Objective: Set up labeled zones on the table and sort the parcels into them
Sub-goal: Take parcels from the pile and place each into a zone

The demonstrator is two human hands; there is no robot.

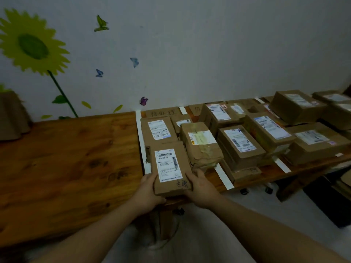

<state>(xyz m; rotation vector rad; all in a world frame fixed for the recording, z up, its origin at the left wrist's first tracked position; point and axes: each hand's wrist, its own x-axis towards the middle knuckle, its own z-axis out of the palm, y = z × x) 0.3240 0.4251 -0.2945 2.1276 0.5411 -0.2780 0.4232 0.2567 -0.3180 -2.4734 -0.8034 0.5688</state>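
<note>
A flat brown cardboard parcel (170,168) with a white shipping label lies at the front edge of the wooden table (66,158), in the leftmost taped zone. My left hand (149,190) grips its near left corner and my right hand (199,186) grips its near right side. Behind it sit another labelled parcel (158,130) and a crumpled taped parcel (200,145). A handwritten cardboard zone sign (161,112) lies at the back of this zone. White tape strips (139,133) mark the zone borders.
Several more labelled parcels (239,145) fill the zones to the right, some stacked, up to the far right corner. The table's left half shows bare wood. A cloth-covered object (13,114) stands at far left. The wall behind carries sunflower and butterfly stickers.
</note>
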